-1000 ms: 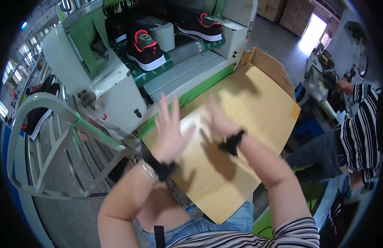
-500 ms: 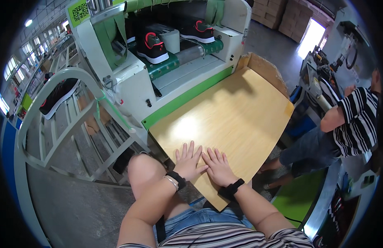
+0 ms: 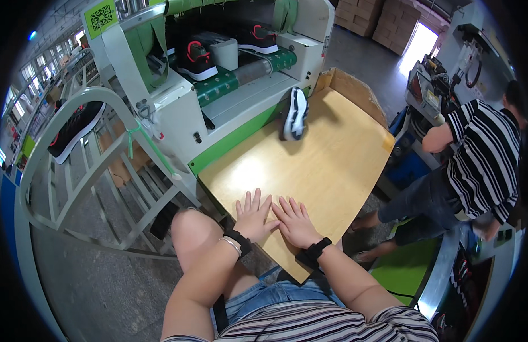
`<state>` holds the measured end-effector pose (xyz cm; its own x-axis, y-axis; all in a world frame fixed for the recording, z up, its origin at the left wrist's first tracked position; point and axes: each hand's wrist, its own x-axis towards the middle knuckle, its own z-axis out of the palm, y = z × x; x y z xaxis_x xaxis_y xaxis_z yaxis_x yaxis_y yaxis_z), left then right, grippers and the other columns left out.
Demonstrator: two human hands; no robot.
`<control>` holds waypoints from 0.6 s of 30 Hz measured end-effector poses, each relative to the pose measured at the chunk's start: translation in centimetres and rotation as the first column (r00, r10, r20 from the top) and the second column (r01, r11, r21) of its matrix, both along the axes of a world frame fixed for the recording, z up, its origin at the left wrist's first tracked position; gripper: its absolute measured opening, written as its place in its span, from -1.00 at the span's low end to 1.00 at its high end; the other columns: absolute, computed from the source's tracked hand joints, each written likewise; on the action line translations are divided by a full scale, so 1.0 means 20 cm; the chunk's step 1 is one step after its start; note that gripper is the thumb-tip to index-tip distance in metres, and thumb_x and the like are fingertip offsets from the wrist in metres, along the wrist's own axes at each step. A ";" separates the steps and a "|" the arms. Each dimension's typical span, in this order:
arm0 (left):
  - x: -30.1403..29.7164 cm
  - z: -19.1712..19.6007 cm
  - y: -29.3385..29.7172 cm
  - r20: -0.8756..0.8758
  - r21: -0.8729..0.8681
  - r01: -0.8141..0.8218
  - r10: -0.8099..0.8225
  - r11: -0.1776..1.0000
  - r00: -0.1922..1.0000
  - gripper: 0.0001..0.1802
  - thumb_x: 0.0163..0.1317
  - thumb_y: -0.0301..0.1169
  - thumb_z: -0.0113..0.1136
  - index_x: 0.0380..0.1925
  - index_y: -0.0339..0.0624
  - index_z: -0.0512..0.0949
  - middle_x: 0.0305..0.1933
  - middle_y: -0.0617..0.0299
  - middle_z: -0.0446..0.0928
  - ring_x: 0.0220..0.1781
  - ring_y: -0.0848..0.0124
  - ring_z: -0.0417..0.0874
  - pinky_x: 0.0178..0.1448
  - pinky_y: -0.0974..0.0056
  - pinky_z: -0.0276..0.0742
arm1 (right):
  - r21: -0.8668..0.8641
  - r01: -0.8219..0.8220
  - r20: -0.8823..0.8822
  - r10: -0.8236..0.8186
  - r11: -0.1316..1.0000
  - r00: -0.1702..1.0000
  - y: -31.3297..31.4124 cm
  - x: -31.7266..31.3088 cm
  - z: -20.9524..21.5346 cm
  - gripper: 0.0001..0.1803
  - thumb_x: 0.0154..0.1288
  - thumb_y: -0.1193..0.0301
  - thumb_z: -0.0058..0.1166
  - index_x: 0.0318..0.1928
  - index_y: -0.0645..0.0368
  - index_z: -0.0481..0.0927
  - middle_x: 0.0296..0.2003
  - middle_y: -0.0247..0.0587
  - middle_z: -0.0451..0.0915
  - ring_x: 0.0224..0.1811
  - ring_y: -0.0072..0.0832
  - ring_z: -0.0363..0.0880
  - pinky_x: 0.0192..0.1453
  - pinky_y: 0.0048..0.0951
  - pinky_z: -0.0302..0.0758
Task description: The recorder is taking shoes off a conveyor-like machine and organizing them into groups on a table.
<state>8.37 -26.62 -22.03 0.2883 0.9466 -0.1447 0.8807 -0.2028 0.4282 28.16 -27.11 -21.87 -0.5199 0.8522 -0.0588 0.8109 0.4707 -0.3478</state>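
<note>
Both my hands rest flat on the near end of a light wooden board [image 3: 332,154]. My left hand [image 3: 254,218] and my right hand [image 3: 298,223] lie side by side with fingers stretched out, holding nothing. Farther up the board, by its far edge, is a sneaker [image 3: 296,115], tipped so that its white and dark sole faces me; its edges are slightly blurred. Beyond the board, two black sneakers with red collars and white soles, a left one [image 3: 198,61] and a right one [image 3: 259,40], stand on the green conveyor belt [image 3: 218,86] of a machine.
The white machine housing [image 3: 170,117] borders the board's far side. A torn cardboard guard [image 3: 355,94] lines its far right edge. At left stands a grey metal rack [image 3: 76,211] with a black sneaker [image 3: 76,131] on it. A person in a striped shirt [image 3: 480,154] works at right.
A sneaker has come onto the far part of the board, which was bare before. The person at right has turned and lowered one arm. My hands stay flat on the board.
</note>
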 end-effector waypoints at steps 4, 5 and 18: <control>0.00 0.02 0.00 0.004 -0.015 0.008 -0.008 1.000 1.000 0.02 0.31 0.28 0.15 0.61 0.00 0.09 0.71 -0.21 -0.23 0.71 -0.24 -0.32 0.60 -0.45 -0.40 | -0.005 0.006 0.009 -0.006 1.000 1.000 0.00 0.00 0.00 -0.34 0.57 0.20 -0.15 0.61 -0.11 0.12 0.63 -0.11 0.01 0.68 0.01 -0.12 0.68 0.15 -0.21; 0.01 0.02 0.01 0.009 -0.016 0.011 -0.010 1.000 1.000 0.02 0.31 0.27 0.15 0.61 0.00 0.09 0.71 -0.21 -0.24 0.71 -0.24 -0.32 0.60 -0.45 -0.41 | -0.004 0.009 0.007 -0.009 1.000 1.000 0.00 0.01 -0.01 -0.34 0.57 0.20 -0.15 0.61 -0.11 0.12 0.63 -0.11 0.01 0.68 0.01 -0.12 0.68 0.15 -0.21; 0.00 0.01 0.01 0.018 -0.026 0.007 -0.007 1.000 1.000 0.01 0.32 0.25 0.17 0.61 0.01 0.08 0.71 -0.21 -0.26 0.71 -0.26 -0.33 0.59 -0.46 -0.41 | -0.026 0.016 -0.011 -0.017 1.000 1.000 0.01 -0.01 0.00 -0.33 0.56 0.21 -0.12 0.61 -0.12 0.12 0.63 -0.12 0.00 0.68 0.01 -0.14 0.68 0.16 -0.22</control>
<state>8.46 -26.45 -21.81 0.2977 0.9405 -0.1640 0.8714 -0.1975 0.4490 28.04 -26.96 -21.90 -0.5065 0.8590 -0.0751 0.8146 0.4481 -0.3682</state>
